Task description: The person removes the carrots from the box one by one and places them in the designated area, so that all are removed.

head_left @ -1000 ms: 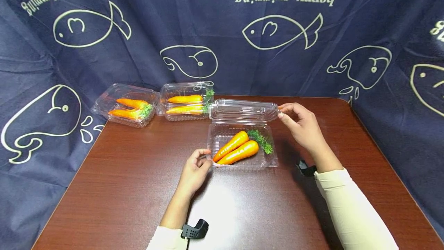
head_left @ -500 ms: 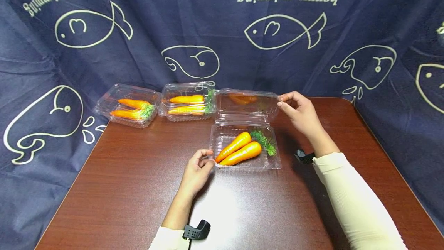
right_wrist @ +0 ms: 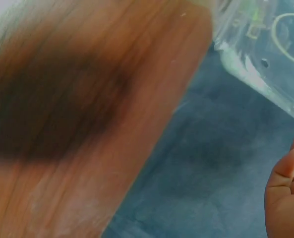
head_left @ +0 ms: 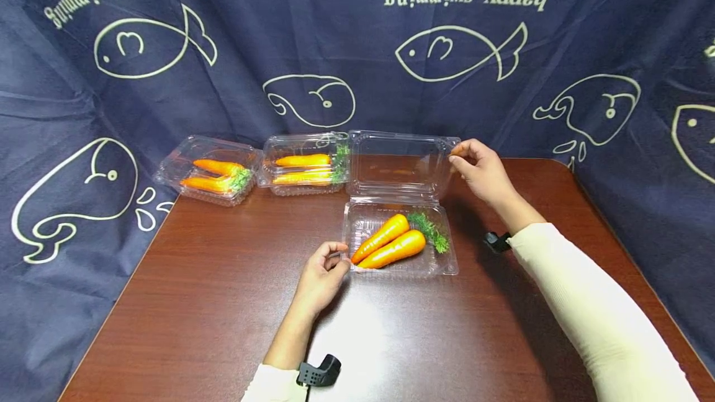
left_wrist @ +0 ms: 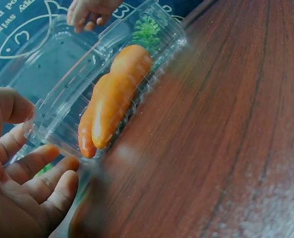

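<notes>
A clear plastic clamshell container lies open on the table. In its base are two orange carrots side by side, with green leaves at their right end. The hinged lid stands raised at the back. My left hand pinches the front left corner of the base between thumb and fingers, its other fingers spread below the rim in the left wrist view. At the lid's upper right corner, my right hand pinches the edge; the right wrist view shows only part of that hand.
Two closed clear containers stand at the back left, one holding carrots with leaves to the right, the other right beside the raised lid. A dark blue cloth with fish drawings hangs behind the brown table.
My right hand has swung the lid up and back, from leaning low to nearly upright. My left hand keeps its hold on the base corner.
</notes>
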The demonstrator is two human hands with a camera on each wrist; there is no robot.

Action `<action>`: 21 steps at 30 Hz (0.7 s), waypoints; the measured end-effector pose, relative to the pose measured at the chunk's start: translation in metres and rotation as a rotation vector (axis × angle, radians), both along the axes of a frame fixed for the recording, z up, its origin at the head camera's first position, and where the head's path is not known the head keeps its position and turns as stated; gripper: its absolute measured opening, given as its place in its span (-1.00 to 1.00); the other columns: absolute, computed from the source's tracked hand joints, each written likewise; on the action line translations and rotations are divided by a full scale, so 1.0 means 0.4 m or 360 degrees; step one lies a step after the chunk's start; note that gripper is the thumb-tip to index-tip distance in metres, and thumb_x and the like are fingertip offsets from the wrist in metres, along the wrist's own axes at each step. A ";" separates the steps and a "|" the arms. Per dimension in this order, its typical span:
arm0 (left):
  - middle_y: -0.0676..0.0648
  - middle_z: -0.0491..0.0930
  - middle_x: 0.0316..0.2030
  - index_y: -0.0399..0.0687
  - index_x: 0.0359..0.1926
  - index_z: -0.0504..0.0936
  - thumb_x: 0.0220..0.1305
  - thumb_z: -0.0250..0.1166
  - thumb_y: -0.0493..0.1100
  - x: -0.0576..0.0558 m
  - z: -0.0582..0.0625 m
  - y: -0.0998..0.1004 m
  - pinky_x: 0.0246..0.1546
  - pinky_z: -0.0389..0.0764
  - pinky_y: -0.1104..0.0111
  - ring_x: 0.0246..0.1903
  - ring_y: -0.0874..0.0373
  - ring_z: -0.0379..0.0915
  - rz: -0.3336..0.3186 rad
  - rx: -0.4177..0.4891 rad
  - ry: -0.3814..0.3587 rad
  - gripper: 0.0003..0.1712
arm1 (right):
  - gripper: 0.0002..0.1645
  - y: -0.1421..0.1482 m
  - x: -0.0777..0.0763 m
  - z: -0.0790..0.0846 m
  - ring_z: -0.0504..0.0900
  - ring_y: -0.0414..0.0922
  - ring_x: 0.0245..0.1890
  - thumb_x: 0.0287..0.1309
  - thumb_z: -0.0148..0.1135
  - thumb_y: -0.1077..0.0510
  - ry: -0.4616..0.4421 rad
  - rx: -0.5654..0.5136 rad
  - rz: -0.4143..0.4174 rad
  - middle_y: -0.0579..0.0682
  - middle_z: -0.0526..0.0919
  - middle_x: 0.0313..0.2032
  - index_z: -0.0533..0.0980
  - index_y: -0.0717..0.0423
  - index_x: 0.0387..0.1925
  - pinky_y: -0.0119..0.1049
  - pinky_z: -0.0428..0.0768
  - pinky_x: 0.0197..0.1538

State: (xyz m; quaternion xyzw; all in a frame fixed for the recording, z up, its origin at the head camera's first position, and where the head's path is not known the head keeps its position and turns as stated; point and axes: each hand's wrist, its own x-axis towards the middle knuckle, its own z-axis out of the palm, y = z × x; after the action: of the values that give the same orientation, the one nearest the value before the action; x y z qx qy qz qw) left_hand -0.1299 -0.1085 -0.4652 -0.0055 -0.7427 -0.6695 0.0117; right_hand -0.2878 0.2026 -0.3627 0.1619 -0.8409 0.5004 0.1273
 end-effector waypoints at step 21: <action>-0.33 0.65 -0.16 -0.36 0.02 0.54 0.23 0.21 -0.38 0.017 0.034 0.013 -0.31 0.49 0.46 -0.29 0.17 0.53 -0.0077 -0.0052 -0.0009 -0.68 | -0.50 0.004 -0.148 -0.127 0.54 -0.30 -0.50 0.37 -0.01 0.29 -0.0595 -0.0080 -0.0031 0.06 0.54 -0.30 0.31 0.43 0.28 -0.39 0.57 -0.44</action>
State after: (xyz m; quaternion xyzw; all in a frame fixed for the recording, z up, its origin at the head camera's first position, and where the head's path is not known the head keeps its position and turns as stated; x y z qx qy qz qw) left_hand -0.1232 -0.1032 -0.4514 -0.0218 -0.7532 -0.6574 -0.0066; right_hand -0.3468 0.2043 -0.4134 0.0546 -0.8387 0.5414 -0.0223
